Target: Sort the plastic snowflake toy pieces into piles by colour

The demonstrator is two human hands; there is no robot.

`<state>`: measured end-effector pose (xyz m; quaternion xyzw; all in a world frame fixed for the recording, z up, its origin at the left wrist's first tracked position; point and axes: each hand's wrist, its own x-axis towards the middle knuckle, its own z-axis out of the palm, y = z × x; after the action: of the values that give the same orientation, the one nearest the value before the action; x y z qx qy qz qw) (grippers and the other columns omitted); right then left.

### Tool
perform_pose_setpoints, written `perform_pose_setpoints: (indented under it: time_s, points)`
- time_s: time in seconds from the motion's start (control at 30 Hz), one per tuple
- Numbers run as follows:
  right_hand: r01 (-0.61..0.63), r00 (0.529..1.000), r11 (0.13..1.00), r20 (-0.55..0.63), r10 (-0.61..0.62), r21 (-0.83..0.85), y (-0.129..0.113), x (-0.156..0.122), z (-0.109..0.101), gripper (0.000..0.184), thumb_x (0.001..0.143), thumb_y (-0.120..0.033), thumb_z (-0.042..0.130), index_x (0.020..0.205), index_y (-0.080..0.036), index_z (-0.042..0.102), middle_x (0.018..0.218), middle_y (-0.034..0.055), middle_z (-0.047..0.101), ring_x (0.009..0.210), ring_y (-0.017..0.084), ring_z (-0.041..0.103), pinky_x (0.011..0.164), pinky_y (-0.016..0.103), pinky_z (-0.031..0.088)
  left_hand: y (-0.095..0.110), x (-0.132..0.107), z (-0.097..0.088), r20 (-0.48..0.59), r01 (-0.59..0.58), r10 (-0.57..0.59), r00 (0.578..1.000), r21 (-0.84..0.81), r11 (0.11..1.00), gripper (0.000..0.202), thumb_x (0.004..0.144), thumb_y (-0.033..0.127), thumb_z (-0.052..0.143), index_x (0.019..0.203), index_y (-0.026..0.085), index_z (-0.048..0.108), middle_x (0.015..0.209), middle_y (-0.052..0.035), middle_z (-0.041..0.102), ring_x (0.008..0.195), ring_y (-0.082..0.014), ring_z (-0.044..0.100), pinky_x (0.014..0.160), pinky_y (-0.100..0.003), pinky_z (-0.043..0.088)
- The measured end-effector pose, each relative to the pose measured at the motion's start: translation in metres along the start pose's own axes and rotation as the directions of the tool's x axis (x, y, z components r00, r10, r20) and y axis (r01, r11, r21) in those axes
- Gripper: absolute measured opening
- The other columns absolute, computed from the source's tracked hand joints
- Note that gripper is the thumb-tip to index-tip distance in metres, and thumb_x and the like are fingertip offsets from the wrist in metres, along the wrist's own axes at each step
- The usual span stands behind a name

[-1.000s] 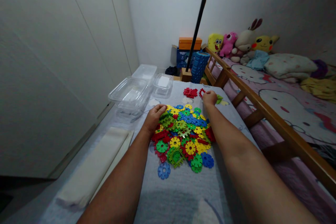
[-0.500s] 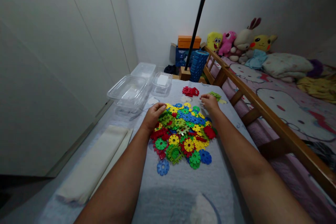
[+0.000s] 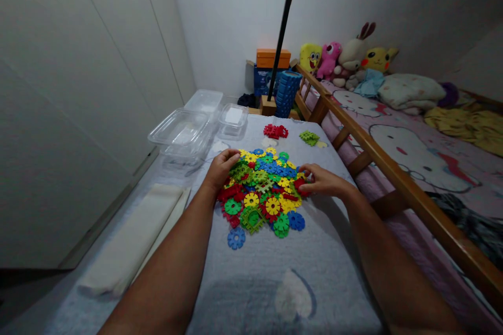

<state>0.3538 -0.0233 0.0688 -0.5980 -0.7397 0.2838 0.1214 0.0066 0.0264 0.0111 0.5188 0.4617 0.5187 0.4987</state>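
Observation:
A heap of plastic interlocking pieces [image 3: 271, 193], in green, yellow, blue and red, lies on the cloth-covered surface. My left hand [image 3: 222, 168] rests against the heap's left edge, fingers stretched forward, no piece visibly gripped. At the right edge, my right hand [image 3: 323, 180] has its thumb and fingers apart around a red piece [image 3: 300, 186]; the thumb seems to touch it. Beyond the heap are a small group of red pieces [image 3: 275, 131] and, to its right, a small green group [image 3: 309, 138]. A single blue disc [image 3: 236, 238] lies at the near side.
Clear plastic containers [image 3: 181, 131] stand at the back left. Folded cream cloth [image 3: 133, 241] lies at the left. A wooden bed rail [image 3: 377, 162] runs along the right, with plush toys [image 3: 330, 60] behind. A black pole [image 3: 281, 36] rises beyond the far edge.
My right hand has come back from the green group to the red piece at the heap's right edge. My left hand stays at the heap. The view has shifted slightly.

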Motion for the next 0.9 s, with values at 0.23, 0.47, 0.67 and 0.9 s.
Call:
perform_pose_setpoints:
  time_s: [0.23,0.47,0.67,0.9]
  points:
    - [0.098,0.995,0.985,-0.001,-0.099,-0.144,-0.009,-0.01,0.012,0.038,0.064,-0.027,0.076,0.101,-0.022,0.073,0.1,0.0057,0.067,0.09,0.022,0.061,0.082,0.03,0.05,0.001,-0.002,0.002,-0.029,0.006,-0.006,1.0,0.009,1.0,0.048,0.067,0.058,0.078,0.094,0.019,0.071,0.091,-0.0037,0.07,0.085,-0.0213,0.062,0.079,-0.033,0.049]
    - [0.001,1.0,0.998,0.03,-0.003,0.064,-0.012,-0.005,-0.002,0.045,0.058,-0.016,0.059,0.101,-0.019,0.071,0.1,0.0052,0.071,0.085,0.021,0.064,0.073,0.028,0.051,0.001,-0.001,0.001,-0.014,-0.004,0.004,1.0,0.019,1.0,0.045,0.069,0.055,0.077,0.096,0.019,0.072,0.092,-0.0039,0.071,0.086,-0.0214,0.063,0.082,-0.034,0.05]
    - [-0.087,0.985,0.951,-0.115,0.126,0.297,-0.007,0.019,-0.008,0.045,0.056,-0.016,0.053,0.097,-0.019,0.07,0.075,-0.0004,0.068,0.065,0.017,0.06,0.059,0.026,0.045,0.002,-0.002,0.003,-0.015,-0.014,0.014,1.0,0.014,1.0,0.041,0.07,0.051,0.076,0.094,0.019,0.072,0.091,-0.0031,0.071,0.086,-0.0207,0.063,0.084,-0.034,0.05]
    - [0.013,0.891,0.784,-0.364,0.273,0.621,-0.005,0.086,0.004,0.03,0.058,-0.021,0.059,0.087,-0.02,0.061,0.068,-0.0026,0.063,0.062,0.015,0.058,0.061,0.026,0.047,0.0,-0.001,0.003,-0.027,-0.012,0.013,1.0,0.012,1.0,0.041,0.069,0.052,0.077,0.094,0.019,0.072,0.093,-0.0035,0.072,0.088,-0.0219,0.064,0.085,-0.035,0.05]
